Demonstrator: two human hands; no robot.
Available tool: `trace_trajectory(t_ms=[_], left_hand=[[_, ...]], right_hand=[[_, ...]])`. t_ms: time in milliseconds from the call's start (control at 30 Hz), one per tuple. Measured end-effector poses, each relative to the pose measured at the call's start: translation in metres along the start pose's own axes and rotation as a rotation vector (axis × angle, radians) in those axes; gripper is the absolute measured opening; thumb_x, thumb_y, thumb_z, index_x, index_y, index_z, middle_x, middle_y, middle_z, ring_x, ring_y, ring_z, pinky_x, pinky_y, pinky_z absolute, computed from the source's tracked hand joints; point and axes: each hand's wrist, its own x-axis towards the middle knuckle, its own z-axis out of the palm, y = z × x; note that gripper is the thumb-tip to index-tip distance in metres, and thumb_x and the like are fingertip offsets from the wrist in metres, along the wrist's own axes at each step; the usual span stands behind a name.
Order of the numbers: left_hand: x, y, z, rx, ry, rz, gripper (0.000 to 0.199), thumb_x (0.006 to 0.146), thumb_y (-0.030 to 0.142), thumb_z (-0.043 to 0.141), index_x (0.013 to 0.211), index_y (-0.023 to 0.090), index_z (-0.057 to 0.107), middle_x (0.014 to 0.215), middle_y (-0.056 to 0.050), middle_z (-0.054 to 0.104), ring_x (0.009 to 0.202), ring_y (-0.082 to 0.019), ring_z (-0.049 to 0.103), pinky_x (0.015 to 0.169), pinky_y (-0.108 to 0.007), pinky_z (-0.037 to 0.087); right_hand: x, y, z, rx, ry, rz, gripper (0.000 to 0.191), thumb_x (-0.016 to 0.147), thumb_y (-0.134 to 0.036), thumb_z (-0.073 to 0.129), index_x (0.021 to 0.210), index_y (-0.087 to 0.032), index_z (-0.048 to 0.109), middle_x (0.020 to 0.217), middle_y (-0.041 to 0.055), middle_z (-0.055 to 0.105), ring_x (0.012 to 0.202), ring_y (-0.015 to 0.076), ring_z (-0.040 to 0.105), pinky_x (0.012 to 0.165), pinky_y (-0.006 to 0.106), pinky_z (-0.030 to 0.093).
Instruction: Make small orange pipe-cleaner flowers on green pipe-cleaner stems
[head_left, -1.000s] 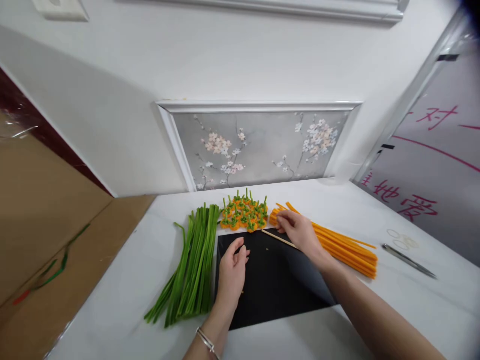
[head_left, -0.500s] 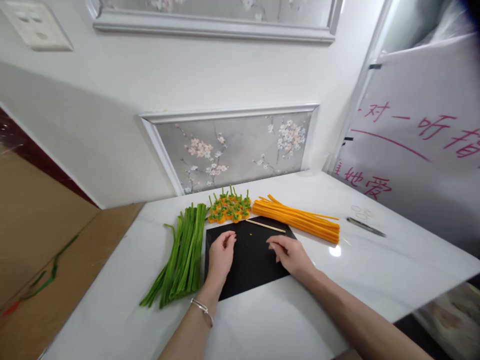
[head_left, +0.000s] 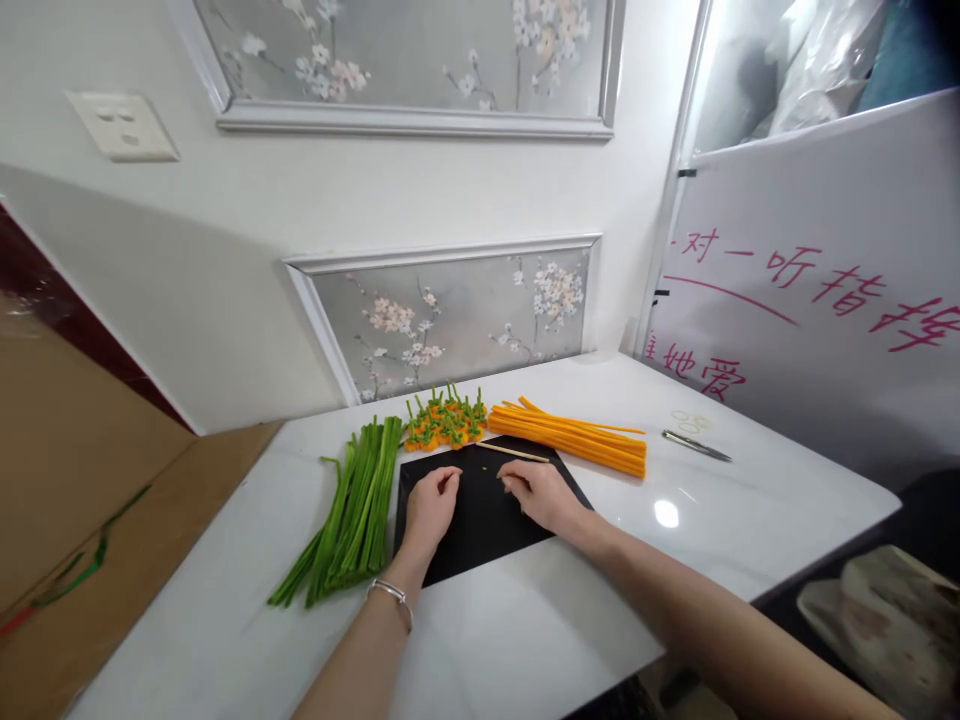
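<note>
My left hand (head_left: 433, 508) is over the left part of a black mat (head_left: 480, 530), its fingers curled in toward the thumb, with nothing visible in them. Over the mat's right part is my right hand (head_left: 541, 492), fingers bent and drawn together, also showing nothing held. A tiny yellow speck (head_left: 484, 468) lies on the mat between them. Along the mat's back edge rests a thin pale stick (head_left: 514, 453). Behind it are several small orange pieces with green stems (head_left: 448, 420). Green fuzzy stems (head_left: 360, 515) lie left of the mat, and a bundle of orange stems (head_left: 570, 438) lies back right.
Metal tweezers (head_left: 696, 446) and thin pale rings (head_left: 690, 421) lie on the right of the white table (head_left: 517, 640). A wall with framed floral panels (head_left: 457, 320) stands behind. Brown cardboard (head_left: 180, 510) is at the left, and a white sheet with red writing (head_left: 795, 330) at the right.
The camera view has shifted, so the table and its objects appear slightly further left. Both hands keep nearly the same pose over the mat, a little closer together.
</note>
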Motion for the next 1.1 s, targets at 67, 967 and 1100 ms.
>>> trace_trajectory(t_ms=[67,967,1100], left_hand=[[-0.001,0.0,0.0,-0.01,0.004,0.001,0.02,0.079,0.022,0.057,0.086,0.019,0.075,0.094,-0.009,0.076,0.09,-0.027,0.067,0.086,-0.039,0.048],[-0.024,0.039,-0.006,-1.012,-0.396,-0.22,0.03,0.076,0.029,0.075,0.103,0.02,0.067,0.087,0.0,0.07,0.074,-0.011,0.066,0.078,-0.026,0.055],[-0.025,0.043,-0.004,-1.04,-0.345,-0.223,0.028,0.074,0.029,0.078,0.097,0.018,0.064,0.081,0.001,0.07,0.068,-0.009,0.067,0.071,-0.02,0.056]], right_hand=[[0.024,-0.002,0.004,0.0,-0.001,0.007,0.02,0.084,-0.016,0.055,0.092,-0.024,0.072,0.084,0.0019,0.074,0.077,0.0186,0.068,0.073,0.028,0.05],[0.044,-0.02,0.001,1.077,-0.101,0.515,0.041,0.064,-0.043,0.082,0.065,-0.018,0.05,0.057,-0.0062,0.049,0.042,0.0012,0.035,0.035,0.013,0.031],[0.034,-0.022,-0.001,1.112,0.016,0.504,0.039,0.066,-0.044,0.08,0.082,-0.02,0.053,0.067,-0.0057,0.055,0.049,0.004,0.047,0.044,0.015,0.041]])
